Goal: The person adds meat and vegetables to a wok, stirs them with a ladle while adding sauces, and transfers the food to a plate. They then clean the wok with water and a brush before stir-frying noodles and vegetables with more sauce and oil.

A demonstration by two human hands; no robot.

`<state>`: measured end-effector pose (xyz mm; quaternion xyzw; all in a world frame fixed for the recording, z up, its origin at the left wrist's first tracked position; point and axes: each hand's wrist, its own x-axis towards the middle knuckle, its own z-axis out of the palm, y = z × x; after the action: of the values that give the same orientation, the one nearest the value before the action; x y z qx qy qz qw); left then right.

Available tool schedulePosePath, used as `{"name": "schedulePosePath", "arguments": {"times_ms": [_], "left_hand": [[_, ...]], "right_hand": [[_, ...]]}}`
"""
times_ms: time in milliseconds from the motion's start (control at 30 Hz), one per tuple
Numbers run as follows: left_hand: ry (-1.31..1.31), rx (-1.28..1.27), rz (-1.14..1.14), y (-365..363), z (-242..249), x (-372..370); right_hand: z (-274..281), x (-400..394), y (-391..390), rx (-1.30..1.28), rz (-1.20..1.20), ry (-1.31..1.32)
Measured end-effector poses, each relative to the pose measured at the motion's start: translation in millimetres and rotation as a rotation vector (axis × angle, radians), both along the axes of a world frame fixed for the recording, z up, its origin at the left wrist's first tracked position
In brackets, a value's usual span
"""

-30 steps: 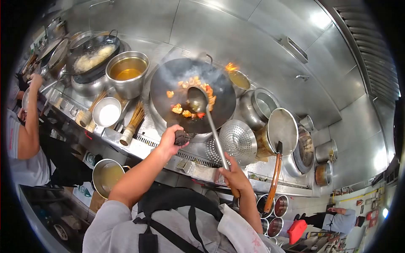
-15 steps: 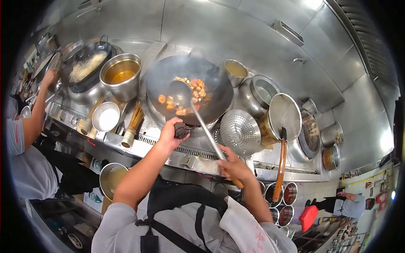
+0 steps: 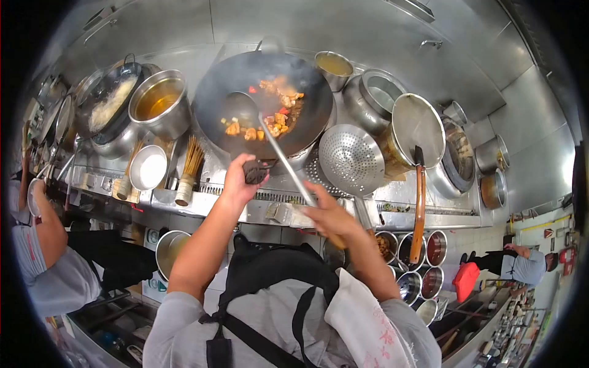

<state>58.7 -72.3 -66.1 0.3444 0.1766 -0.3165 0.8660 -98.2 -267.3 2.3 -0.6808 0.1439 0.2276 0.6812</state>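
A large dark wok sits on the range, steaming, with browned chunks of food and some red and pale pieces inside. My left hand is closed at the wok's near edge, gripping its loop handle through a bunched dark cloth. In my right hand is the wooden end of a long ladle. Its metal shaft slants up over the wok's rim, and its bowl rests among the food, left of the middle. Smoke softens the view of the bowl.
Right of the wok lie a perforated skimmer and a fine strainer with a wooden handle. A pot of amber liquid, a white bowl and a bamboo brush stand left. Another person's arm is at far left.
The whole view has shifted a little. In the wok, the food has been spread and turned, and red pieces show more. Both hands keep their grips; the co-worker's arm at left has lowered.
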Motion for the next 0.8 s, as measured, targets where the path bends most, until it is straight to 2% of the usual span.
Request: {"name": "schedulePosePath", "arguments": {"times_ms": [33, 67, 100, 167, 200, 267, 400, 467, 533, 567, 600, 667, 700, 767, 800], "left_hand": [[0.012, 0.013, 0.003, -2, 7, 3], [0.024, 0.023, 0.009, -2, 9, 3], [0.03, 0.03, 0.008, -1, 7, 1], [0.035, 0.031, 0.012, 1, -1, 0], [-0.013, 0.009, 0.02, 2, -7, -4], [-0.018, 0.023, 0.022, 5, -14, -12], [-0.011, 0.0, 0.013, 5, -19, -5], [-0.004, -0.013, 0.015, 2, -8, 0], [-0.051, 0.041, 0.004, 10, 9, -33], [-0.131, 0.078, 0.001, 10, 24, -43], [-0.049, 0.037, 0.019, 13, 34, -62], [0.076, -0.014, 0.038, 15, 59, -89], [0.096, -0.003, 0.049, 11, 55, -83], [0.139, -0.026, 0.09, -1, 37, -50], [0.076, 0.013, 0.072, -6, 29, -35]], "right_hand": [[14, -9, -12, -0.064, 0.017, -0.001], [7, -14, -32, -0.189, 0.079, -0.013], [-6, -12, -40, -0.182, 0.079, -0.008], [-21, 0, -46, -0.69, 0.04, -0.475], [-24, 12, -43, -0.687, 0.037, -0.475], [-21, 41, -10, -0.824, -0.021, -0.221], [-59, 43, 23, -0.684, -0.061, -0.397], [-45, 25, 26, -0.404, 0.017, -0.437], [15, -2, 13, -0.182, 0.024, 0.083], [20, -14, 3, -0.147, -0.012, 0.006], [18, -33, -3, -0.11, -0.044, -0.072], [16, -54, -21, -0.432, -0.066, -0.354], [24, -61, -30, -0.529, -0.134, -0.246], [63, -57, -33, -0.619, -0.135, -0.206], [69, -63, -31, -0.612, -0.131, -0.208]]}}
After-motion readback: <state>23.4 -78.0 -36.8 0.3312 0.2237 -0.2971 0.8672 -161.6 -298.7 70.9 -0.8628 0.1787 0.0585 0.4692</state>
